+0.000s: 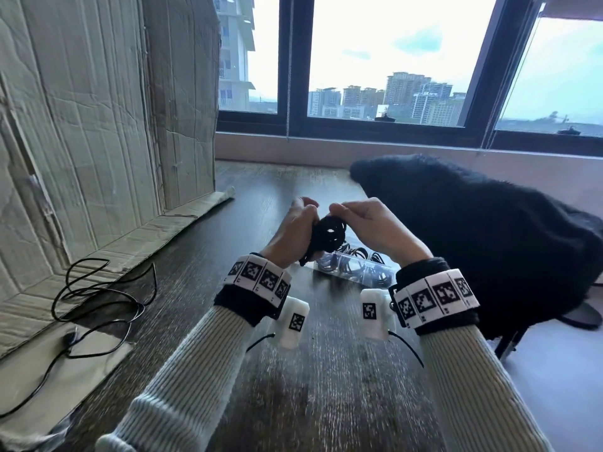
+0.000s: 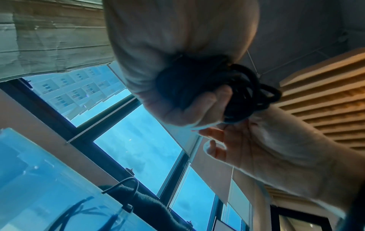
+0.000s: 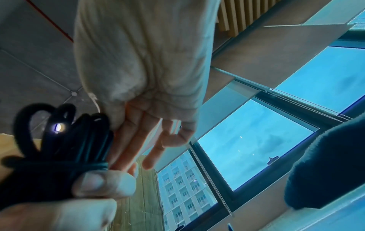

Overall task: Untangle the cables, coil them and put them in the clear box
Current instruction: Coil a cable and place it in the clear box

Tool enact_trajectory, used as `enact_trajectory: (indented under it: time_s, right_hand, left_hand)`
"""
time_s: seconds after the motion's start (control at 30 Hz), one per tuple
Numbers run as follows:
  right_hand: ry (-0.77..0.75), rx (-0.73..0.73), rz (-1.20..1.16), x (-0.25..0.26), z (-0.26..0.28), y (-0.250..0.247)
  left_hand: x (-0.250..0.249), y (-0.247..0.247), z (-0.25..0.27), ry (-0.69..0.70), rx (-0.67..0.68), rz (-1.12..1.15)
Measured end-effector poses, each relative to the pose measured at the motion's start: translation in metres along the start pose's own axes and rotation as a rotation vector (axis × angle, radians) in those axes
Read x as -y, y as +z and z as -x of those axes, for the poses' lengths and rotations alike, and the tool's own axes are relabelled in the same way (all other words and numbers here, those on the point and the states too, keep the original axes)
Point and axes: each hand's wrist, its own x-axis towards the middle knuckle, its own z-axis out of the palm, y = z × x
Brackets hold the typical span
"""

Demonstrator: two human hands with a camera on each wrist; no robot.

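Observation:
A coiled bundle of black cable (image 1: 328,236) is held up over the table between both hands. My left hand (image 1: 305,220) grips the bundle's wrapped middle, its fingers (image 2: 207,101) curled round the black cable (image 2: 250,93). My right hand (image 1: 341,213) pinches the loops at the top of the coil. In the right wrist view its other fingers (image 3: 142,137) lie fairly straight beside the cable (image 3: 65,140). The clear box (image 1: 321,267) sits on the table just beyond my wrists and holds several coiled black cables. A loose black cable (image 1: 98,298) lies tangled at the left.
Creased cardboard (image 1: 98,125) stands along the left, with a flap lying on the dark wooden table (image 1: 310,370). A black fuzzy garment (image 1: 473,239) is draped at the right, close to the box. A window (image 1: 391,60) runs across the back.

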Motion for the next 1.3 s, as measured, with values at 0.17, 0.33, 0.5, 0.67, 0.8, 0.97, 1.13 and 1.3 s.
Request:
enact_trajectory:
  time_s: [0.17, 0.33, 0.5, 0.67, 0.8, 0.97, 1.13, 1.3]
  right_hand:
    - [-0.031, -0.047, -0.123, 0.015, 0.004, 0.008]
    - [-0.112, -0.121, -0.167, 0.015, 0.001, 0.011]
    - [-0.109, -0.305, -0.207, 0.015, -0.002, 0.01]
    - [-0.12, -0.394, -0.23, 0.01, -0.003, 0.011]
    - [-0.101, -0.356, -0.296, 0.013, -0.001, 0.016]
    - [-0.035, -0.247, -0.337, 0.012, 0.0, 0.021]
    - [-0.01, -0.238, -0.377, 0.013, 0.002, 0.019]
    - [0.093, -0.239, -0.419, -0.003, -0.002, 0.016]
  left_hand:
    - [-0.003, -0.006, -0.005, -0.032, -0.08, 0.066]
    - [0.003, -0.008, -0.012, -0.051, 0.113, 0.196]
    - [-0.003, 0.007, -0.006, -0.095, 0.05, 0.304]
    - [-0.001, -0.001, -0.007, 0.058, 0.138, -0.128]
    - [-0.01, -0.026, -0.005, 0.084, 0.26, -0.167]
    - [-0.019, -0.039, 0.004, 0.014, 0.342, -0.299]
    - [-0.025, -0.04, -0.003, 0.031, 0.446, -0.486]
    - [-0.032, -0.042, -0.031, 0.121, 0.484, -0.814]
